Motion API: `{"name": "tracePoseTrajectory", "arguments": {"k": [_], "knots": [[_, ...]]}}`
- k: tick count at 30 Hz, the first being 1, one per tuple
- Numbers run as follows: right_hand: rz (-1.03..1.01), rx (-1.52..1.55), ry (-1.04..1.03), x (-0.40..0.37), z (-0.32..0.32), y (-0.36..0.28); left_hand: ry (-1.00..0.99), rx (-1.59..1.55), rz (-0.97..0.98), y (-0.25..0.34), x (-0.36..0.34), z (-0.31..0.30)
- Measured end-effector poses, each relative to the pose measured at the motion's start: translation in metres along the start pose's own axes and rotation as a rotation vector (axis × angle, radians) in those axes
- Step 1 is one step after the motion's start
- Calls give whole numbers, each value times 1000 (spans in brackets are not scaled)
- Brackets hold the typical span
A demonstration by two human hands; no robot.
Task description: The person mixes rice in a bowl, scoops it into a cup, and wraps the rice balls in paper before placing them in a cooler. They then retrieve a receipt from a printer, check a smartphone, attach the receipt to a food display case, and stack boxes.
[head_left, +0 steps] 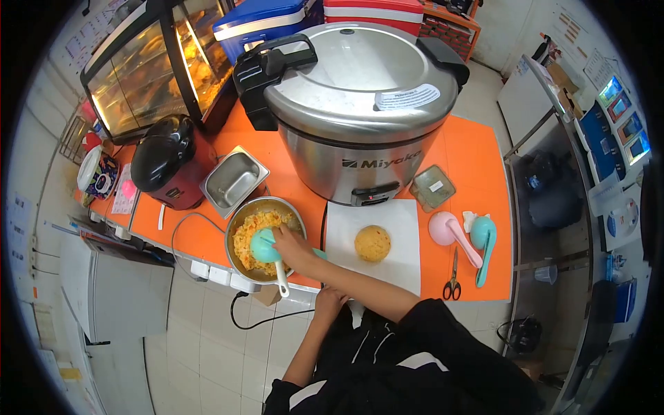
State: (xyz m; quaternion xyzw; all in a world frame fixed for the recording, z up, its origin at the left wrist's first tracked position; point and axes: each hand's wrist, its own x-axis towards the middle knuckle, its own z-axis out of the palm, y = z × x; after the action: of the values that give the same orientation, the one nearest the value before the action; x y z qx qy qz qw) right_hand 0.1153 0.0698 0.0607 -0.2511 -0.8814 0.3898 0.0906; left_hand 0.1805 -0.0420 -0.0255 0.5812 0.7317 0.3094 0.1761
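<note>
My right hand (293, 249) is over a steel bowl (299, 220) of yellow-orange rice (243, 235). Its fingers are closed on a turquoise rice scoop (264, 243) that rests in the rice; part of the scoop's handle shows beyond my wrist. A white-handled utensil (282, 279) leans over the bowl's near rim, its head hidden. Below the right forearm, my left hand (330, 301) is at the table's front edge with curled fingers; whatever they hold, if anything, is hidden. A round dome of moulded rice (373, 243) sits on white paper (404, 273) to the right of the bowl.
A large Miyako rice cooker (332, 155) stands behind the paper. Pink (443, 228) and turquoise (486, 238) scoops, scissors (452, 285) and a clear container (433, 188) lie right. Left are a steel pan (235, 181), a smaller cooker (173, 162) and a lit food display (152, 69).
</note>
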Motion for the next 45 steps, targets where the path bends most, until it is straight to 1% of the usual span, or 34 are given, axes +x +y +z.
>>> {"name": "tracePoseTrajectory", "arguments": {"k": [1,3,4,6,7,9,10,12,14,15,16,17,18,19,21,22,24,25,26,28,29,30,31,32,33,35,36,38,39,40,42,43,44,45], "knots": [[1,-3,2,-1,-2,2,0,-2,3,-4,4,4],[-307,2,334,-18,-4,9,104,57,139,-11,1,11],[-339,49,313,-40,-15,13,91,50,132,-6,-1,8],[-371,57,290,-95,-41,50,179,72,116,6,13,-3],[-366,24,281,-130,-42,74,104,133,114,-2,11,1],[-221,-249,361,-189,-62,91,64,91,171,16,26,-16],[-203,-248,367,-198,-65,97,20,56,215,22,31,-23],[-26,-417,291,-209,-69,109,57,134,258,38,33,-26],[1,-417,309,-208,-72,116,198,426,412,74,27,-39],[58,-275,293,-208,-72,121,45,301,661,71,19,-35],[111,-132,274,-210,-72,123,144,171,862,79,16,-32],[24,-125,354,-213,-71,123,13,172,689,69,13,-23],[17,-125,359,-213,-68,124,-112,173,518,53,12,-10],[-60,-137,365,-213,-61,124,-114,178,521,35,11,-1],[-205,-192,346,-214,-48,133,-166,463,199,12,6,7],[-196,-191,344,-220,-42,136,-174,458,201,12,1,12],[-213,-263,348,-229,-29,135,27,332,178,13,0,15],[-204,-303,263,-235,-25,133,74,285,174,15,-4,14],[-204,-308,263,-240,-20,133,76,282,176,10,-5,16],[-297,-308,235,-249,-15,135,44,69,163,8,1,15],[-279,-314,238,-255,-14,137,-93,31,-19,9,-9,9],[-279,-314,237,-260,-17,137,-94,30,-20,27,-5,-6],[-183,-323,312,-266,-24,136,133,-206,-68,46,5,-19],[-87,-331,388,-271,-31,136,244,-324,-99,45,10,-24],[-86,-332,386,-275,-40,137,360,-442,-116,44,15,-29],[119,-108,450,-284,-60,142,70,-155,36,12,11,-46],[123,-106,438,-287,-67,149,67,-159,23,5,11,-52],[37,87,356,-281,-86,165,-119,-145,204,-2,25,-64],[34,83,354,-275,-97,168,-46,-212,211,-6,29,-60],[84,188,350,-270,-107,169,-45,-215,210,-10,29,-55],[135,293,346,-259,-120,173,-8,-724,-67,-20,32,-43],[157,423,389,-254,-122,176,64,-847,-110,-25,32,-32],[177,555,430,-251,-124,176,68,-845,-115,-29,26,-23],[174,559,426,-253,-127,168,88,-802,-148,-27,23,-19]]}}
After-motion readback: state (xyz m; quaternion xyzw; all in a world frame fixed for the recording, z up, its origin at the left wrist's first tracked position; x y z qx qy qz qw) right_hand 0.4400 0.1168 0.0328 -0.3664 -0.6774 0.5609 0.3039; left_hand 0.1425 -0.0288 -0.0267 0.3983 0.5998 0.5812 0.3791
